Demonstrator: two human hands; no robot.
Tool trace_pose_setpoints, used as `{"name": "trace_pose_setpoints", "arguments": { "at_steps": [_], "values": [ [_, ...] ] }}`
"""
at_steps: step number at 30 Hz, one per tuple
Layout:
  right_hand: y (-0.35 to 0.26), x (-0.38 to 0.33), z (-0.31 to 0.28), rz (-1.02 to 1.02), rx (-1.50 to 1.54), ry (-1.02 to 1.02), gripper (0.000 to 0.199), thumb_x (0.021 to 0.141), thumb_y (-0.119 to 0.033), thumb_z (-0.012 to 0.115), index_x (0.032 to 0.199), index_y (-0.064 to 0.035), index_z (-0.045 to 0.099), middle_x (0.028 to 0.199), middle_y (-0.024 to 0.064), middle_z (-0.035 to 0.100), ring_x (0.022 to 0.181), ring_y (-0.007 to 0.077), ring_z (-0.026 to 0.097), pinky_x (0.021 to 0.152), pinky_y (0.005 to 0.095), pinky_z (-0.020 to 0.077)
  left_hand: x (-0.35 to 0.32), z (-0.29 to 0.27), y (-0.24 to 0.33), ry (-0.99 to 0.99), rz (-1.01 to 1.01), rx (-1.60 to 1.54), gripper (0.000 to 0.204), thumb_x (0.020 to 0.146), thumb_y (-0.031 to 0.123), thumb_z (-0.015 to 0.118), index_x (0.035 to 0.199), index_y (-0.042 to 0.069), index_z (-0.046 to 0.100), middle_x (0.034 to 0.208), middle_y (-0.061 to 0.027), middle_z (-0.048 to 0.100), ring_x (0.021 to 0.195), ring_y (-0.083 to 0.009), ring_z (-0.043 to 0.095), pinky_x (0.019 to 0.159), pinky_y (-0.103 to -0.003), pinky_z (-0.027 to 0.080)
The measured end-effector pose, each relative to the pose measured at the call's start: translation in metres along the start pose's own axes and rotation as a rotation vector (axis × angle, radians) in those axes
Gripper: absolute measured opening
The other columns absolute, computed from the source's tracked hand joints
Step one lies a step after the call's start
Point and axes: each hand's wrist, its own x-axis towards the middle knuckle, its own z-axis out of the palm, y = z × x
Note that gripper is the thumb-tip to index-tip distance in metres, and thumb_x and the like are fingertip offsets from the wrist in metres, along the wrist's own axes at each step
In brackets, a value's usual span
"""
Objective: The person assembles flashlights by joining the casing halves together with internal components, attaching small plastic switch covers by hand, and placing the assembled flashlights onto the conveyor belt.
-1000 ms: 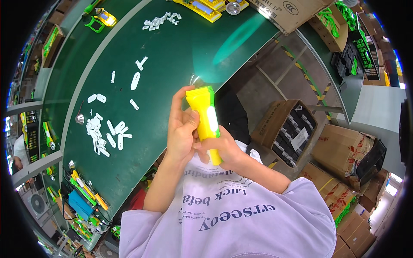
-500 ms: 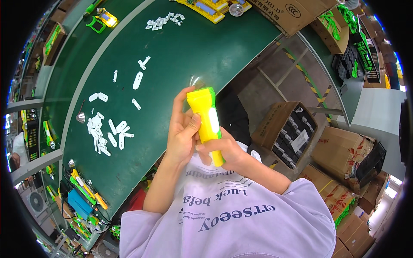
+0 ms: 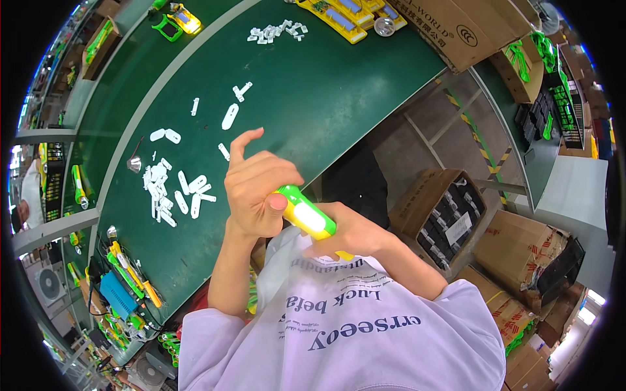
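Note:
A yellow and green flashlight (image 3: 308,217) with a bright white panel along its side is between my hands, in front of my chest. My left hand (image 3: 255,190) wraps its head end, thumb on the near side and index finger sticking up off it. That hand covers the flashlight's front. My right hand (image 3: 353,231) grips the body near the tail, whose yellow end shows below the fingers. On the green table (image 3: 300,111) beyond lie loose white plastic strips (image 3: 229,116), a pile of small white parts (image 3: 156,189) and a small reflector cup (image 3: 134,163).
Yellow casings (image 3: 339,19) and more small white pieces (image 3: 277,31) sit at the table's far side, beside a cardboard box (image 3: 466,29). A soldering-type tool cluster with a blue block (image 3: 119,294) stands at the left corner. An open carton of black parts (image 3: 424,202) is on the right.
The flashlight has turned and tilted, bringing its green side and white panel upward. My left hand has shifted over its head, index finger now lifted. The whole view has swung slightly.

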Motion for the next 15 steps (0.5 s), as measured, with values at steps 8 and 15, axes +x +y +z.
{"name": "trace_pose_setpoints", "arguments": {
  "at_steps": [8,15],
  "values": [
    [-0.029,-0.002,-0.008,-0.074,-0.977,0.208,0.046,0.073,-0.03,0.074,0.108,-0.0035,0.061,0.086,0.0217,0.068,0.078,0.0395,0.066,0.072,0.0475,0.0514,-0.006,-0.034,0.013,-0.441,-0.169,0.099,0.038,0.075,0.037,0.076,0.093,0.005,0.068,0.089,-0.0096,0.068,0.085,-0.029,0.064,0.092,-0.043,0.044],
    [-0.052,0.018,-0.012,-0.562,-1.314,0.395,0.047,0.067,-0.014,0.078,0.111,-0.0071,0.062,0.105,0.0128,0.066,0.102,0.0299,0.062,0.08,0.0415,0.05,-0.002,-0.079,0.024,-0.705,-0.386,0.384,0.052,0.075,0.034,0.077,0.113,0.001,0.063,0.094,-0.0147,0.067,0.083,-0.0339,0.064,0.08,-0.041,0.049]
  ]
}}
